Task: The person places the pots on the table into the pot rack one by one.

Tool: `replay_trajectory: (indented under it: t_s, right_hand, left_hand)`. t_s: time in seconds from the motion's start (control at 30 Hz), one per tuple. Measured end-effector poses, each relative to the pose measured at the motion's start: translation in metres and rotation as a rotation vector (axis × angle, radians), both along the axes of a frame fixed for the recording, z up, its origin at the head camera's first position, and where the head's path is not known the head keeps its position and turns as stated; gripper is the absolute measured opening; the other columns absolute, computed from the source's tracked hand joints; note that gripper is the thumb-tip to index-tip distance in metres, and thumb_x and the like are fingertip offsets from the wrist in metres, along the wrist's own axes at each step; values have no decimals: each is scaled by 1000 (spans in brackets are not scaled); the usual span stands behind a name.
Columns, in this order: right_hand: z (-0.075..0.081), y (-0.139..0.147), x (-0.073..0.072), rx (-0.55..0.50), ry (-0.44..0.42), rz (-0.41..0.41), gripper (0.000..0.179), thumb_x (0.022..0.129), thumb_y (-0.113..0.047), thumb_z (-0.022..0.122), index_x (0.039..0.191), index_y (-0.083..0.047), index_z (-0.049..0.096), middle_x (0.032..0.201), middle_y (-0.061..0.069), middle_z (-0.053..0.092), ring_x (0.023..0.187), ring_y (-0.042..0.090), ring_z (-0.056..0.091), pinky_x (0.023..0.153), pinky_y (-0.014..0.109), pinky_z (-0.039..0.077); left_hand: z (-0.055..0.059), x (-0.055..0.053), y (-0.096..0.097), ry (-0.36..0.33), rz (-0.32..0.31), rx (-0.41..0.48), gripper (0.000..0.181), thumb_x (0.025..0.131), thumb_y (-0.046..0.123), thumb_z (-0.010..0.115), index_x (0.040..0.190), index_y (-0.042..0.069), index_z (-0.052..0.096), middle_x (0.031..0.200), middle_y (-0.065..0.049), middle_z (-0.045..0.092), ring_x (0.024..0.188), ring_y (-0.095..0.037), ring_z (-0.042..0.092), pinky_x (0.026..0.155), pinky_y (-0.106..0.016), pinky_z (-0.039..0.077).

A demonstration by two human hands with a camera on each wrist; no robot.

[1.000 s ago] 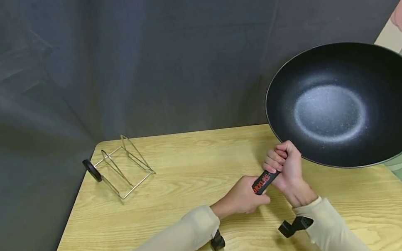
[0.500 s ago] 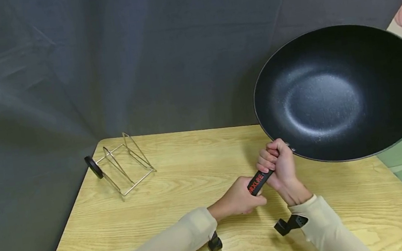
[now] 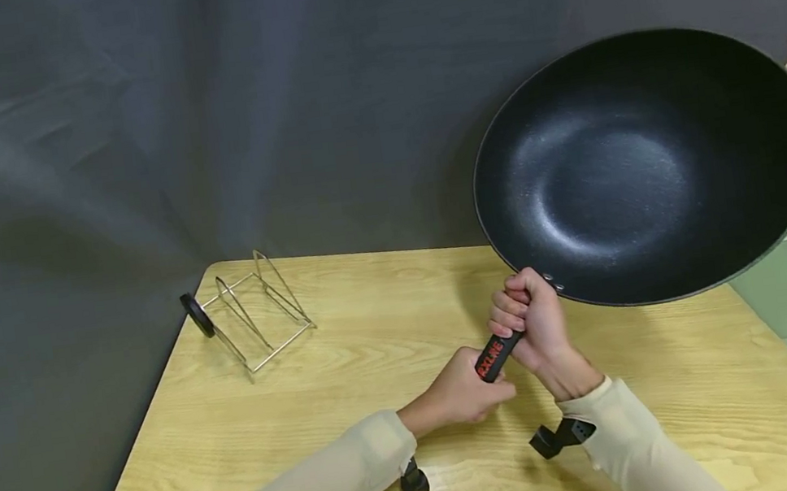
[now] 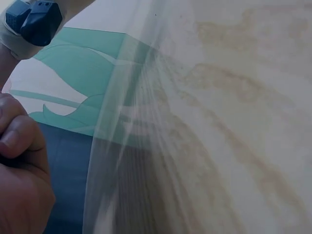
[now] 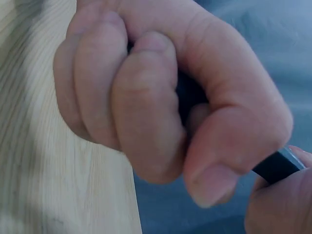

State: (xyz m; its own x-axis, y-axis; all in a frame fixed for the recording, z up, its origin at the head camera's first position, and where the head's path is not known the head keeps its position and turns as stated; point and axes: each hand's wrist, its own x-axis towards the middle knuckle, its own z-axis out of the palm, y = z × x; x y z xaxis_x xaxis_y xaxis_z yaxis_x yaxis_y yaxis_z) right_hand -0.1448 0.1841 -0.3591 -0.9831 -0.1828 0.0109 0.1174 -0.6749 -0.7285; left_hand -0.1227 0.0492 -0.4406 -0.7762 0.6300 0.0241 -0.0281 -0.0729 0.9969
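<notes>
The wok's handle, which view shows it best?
Head view: the red-lettered handle shows plainly between left hand and right hand. Right wrist view: only dark, partly covered stretches. Left wrist view: nothing clearly identifiable.

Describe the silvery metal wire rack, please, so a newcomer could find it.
On the pale wooden table, find the far left corner. The wire rack there is an open frame with a black disc at one end, unlike the round black wok.

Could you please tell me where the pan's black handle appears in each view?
Head: the handle is right of centre, below-left of the pan, between the left hand and right hand.
Left wrist: perhaps at the left edge, too hidden to confirm.
Right wrist: a short piece at lower right, between the hands.
Shared landmark: the dark curtain.
</notes>
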Motion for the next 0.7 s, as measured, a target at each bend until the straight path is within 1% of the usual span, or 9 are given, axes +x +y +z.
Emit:
replay_trajectory:
  t_s: [0.13,0.33,0.57,0.7]
  right_hand:
    - [1,-7,-3,13,-19,46,36,100,-10,26,66,-19,17,56,-8,18,46,6,15,42,18,25]
    - [2,-21,-6,11,11,123,35,100,-10,25,67,-18,17,57,-7,17,46,6,16,42,18,26]
    - [5,-35,-9,38,12,166,35,100,-9,28,67,-18,19,56,-9,21,45,5,19,43,18,26]
    - [6,-42,-11,61,9,185,36,100,-9,28,67,-18,19,56,-9,22,44,4,22,42,18,28]
  left_hand:
    - [0,3,-7,-13,22,12,33,88,-5,61,61,10,48,45,5,37,35,-8,32,36,-24,25]
    - [1,8,-20,-55,32,70,28,87,-5,59,64,8,50,46,4,37,35,-8,30,35,-24,24]
    - [2,11,-33,-70,63,84,23,87,-4,58,68,7,51,47,4,39,36,-9,31,34,-24,25]
    - [1,11,-38,-76,69,105,21,87,-4,58,71,7,51,48,4,39,36,-9,30,34,-24,24]
